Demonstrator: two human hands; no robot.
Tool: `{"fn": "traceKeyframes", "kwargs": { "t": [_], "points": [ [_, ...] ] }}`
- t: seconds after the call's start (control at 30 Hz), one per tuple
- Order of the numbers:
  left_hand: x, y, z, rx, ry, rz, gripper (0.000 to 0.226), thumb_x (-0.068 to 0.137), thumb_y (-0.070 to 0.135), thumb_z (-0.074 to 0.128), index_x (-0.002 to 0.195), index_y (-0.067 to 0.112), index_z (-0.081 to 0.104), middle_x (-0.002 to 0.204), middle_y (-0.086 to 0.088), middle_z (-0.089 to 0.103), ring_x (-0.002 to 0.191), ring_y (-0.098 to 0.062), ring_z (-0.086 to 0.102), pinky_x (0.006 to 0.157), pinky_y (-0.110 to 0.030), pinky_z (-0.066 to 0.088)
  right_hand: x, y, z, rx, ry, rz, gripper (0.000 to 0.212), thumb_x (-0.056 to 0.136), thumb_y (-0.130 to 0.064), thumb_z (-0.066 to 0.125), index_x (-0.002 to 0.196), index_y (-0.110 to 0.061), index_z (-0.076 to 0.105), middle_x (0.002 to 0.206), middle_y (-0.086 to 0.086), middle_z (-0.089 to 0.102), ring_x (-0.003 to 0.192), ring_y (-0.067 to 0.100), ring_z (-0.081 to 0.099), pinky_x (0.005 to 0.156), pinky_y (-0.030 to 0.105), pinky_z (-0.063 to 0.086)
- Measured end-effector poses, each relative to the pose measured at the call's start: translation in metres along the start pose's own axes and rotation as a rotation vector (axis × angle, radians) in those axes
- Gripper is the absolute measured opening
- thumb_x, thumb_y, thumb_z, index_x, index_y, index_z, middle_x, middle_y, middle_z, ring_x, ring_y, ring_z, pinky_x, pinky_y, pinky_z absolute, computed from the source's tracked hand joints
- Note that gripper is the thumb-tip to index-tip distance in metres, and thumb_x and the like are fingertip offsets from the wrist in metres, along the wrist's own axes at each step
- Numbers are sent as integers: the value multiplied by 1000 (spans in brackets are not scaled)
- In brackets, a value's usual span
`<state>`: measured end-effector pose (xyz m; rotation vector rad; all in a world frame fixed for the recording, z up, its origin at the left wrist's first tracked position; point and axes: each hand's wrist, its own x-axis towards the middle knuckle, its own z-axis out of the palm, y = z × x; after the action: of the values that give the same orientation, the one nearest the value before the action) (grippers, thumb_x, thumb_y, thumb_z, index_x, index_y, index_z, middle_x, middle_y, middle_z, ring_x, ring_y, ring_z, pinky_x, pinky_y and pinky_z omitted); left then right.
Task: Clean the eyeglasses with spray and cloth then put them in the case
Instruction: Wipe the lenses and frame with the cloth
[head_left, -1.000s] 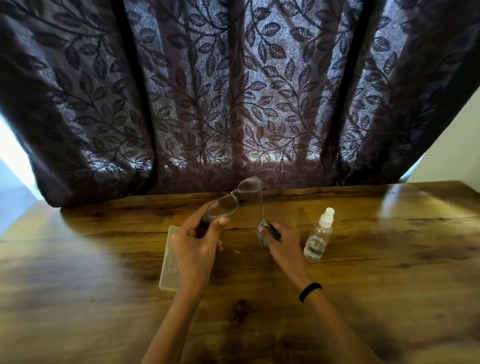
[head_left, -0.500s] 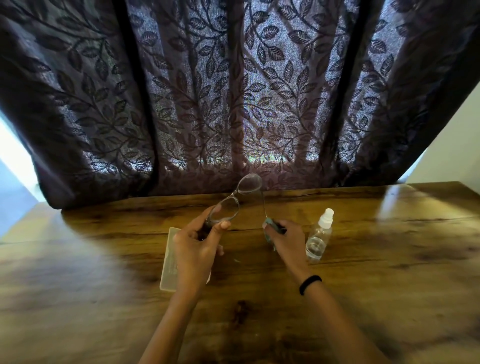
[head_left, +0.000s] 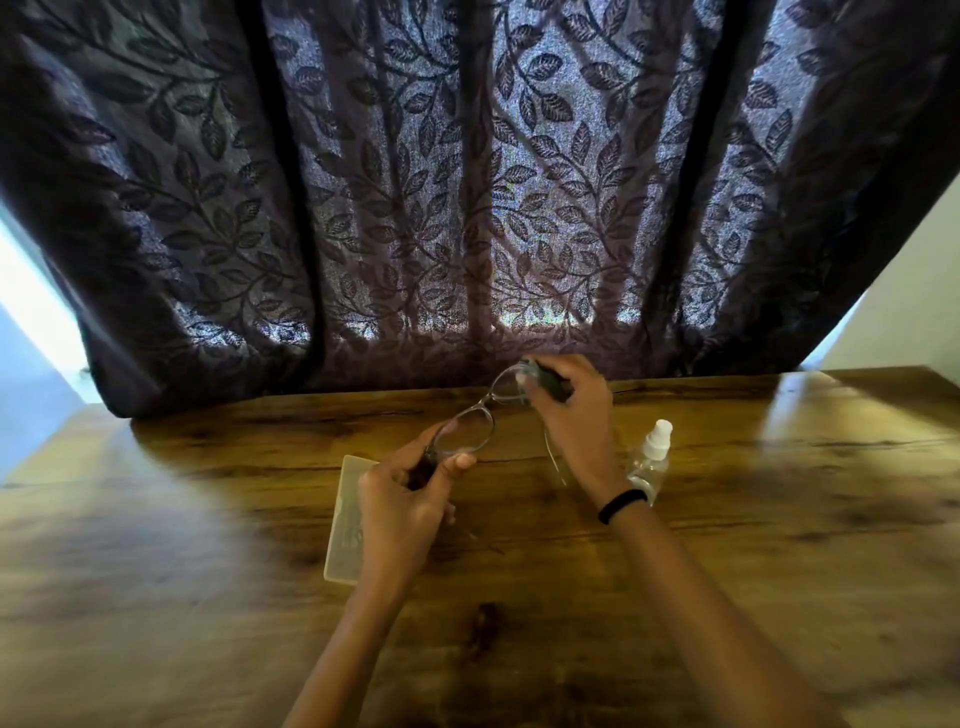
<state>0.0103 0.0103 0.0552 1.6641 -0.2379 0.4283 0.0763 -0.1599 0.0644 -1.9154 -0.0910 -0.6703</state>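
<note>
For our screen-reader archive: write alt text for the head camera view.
A person's left hand holds clear-framed eyeglasses above a wooden table while the right hand pinches a dark cloth against the far lens. A pale case lies beneath the left hand, a spray bottle stands beside the right wrist, and a leaf-patterned curtain hangs behind.

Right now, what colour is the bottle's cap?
White cap on a clear bottle; the head view shows it.

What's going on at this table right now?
A person is wiping eyeglasses above the table. The left hand grips the frame's near end; the right hand pinches a dark cloth on the far lens. The spray bottle stands upright beside the right wrist, and the case lies flat by the left hand.
</note>
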Motion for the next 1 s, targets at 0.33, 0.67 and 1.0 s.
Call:
{"fn": "traceKeyframes", "kwargs": {
  "t": [0.33, 0.67, 1.0],
  "points": [
    [2, -8, 5, -66, 113, 101, 35, 73, 43, 66, 104, 28, 65, 65, 11, 70, 35, -13, 54, 35, -20, 45, -43, 17, 2, 18, -45, 299, 7, 83, -20, 65, 78, -23, 62, 82, 13, 68, 73, 27, 63, 63, 38, 53],
    [3, -12, 7, -18, 119, 83, 36, 74, 43, 63, 106, 24, 65, 63, 9, 69, 35, -11, 53, 34, -22, 44, -85, 36, 2, -73, 2, 509, 15, 81, -24, 68, 90, -13, 63, 82, 0, 64, 69, 7, 60, 50, 10, 46],
    [9, -3, 7, -127, -5, 16, 21, 76, 34, 64, 96, 40, 67, 74, 12, 72, 46, 2, 52, 42, -10, 38, -80, -22, 7, 127, 41, 212, 31, 75, -37, 64, 101, -19, 67, 102, -9, 51, 102, 13, 52, 82, 26, 50]
  ]
}}
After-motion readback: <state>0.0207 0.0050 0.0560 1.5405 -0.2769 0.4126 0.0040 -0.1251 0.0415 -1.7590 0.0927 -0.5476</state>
